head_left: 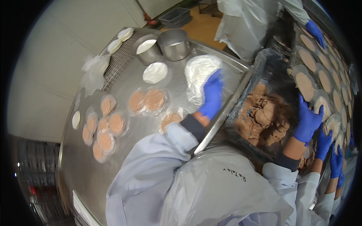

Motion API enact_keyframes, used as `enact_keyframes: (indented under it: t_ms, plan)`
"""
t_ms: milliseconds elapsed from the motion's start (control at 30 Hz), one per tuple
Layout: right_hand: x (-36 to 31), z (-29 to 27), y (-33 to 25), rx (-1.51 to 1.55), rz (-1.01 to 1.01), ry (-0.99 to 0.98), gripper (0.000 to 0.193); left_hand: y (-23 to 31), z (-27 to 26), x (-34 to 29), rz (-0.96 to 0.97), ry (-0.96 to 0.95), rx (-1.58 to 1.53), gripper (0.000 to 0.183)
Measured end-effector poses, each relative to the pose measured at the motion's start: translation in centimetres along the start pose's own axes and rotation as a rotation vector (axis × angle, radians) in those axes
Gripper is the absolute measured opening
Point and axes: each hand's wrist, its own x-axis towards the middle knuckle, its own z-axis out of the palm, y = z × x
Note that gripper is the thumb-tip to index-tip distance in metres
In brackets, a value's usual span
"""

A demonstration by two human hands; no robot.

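My left hand (212, 97), in a blue glove, is at the right edge of a white bundle in clear plastic (200, 73) on the steel table. Its fingers are blurred and partly hidden, so I cannot tell whether they grip it. On the right, my gloved right hand (310, 119) has its thumb and fingers apart. Its fingertips touch the lower edge of a flat, round pinkish patty (304, 86) on film, at the border of a mesh surface (298, 56). Below, between my arms, a dark tub (232, 120) holds brown ground paste (264, 116).
Several film-covered patties (154, 100) lie on the steel table (139, 180). Two metal pots (174, 45) and a white disc stack (155, 73) stand farther back. Co-workers' gloved hands (324, 143) work at the mesh, close to my right arm. Another person (241, 30) stands beyond the tub.
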Motion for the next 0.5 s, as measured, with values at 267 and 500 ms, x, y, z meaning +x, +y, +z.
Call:
enact_keyframes:
  t_ms: [267, 500]
  plan:
    - [-1.3, -3.9, 0.0, -0.293, -0.189, 0.131, 0.06, -4.9, 17.8, -4.8, 0.306, -0.819, 0.524, 0.052]
    - [-1.7, -5.2, -0.6, -0.719, -0.63, 0.112, 0.041, -5.3, 19.2, -6.4, -0.704, -0.705, -0.17, 0.036]
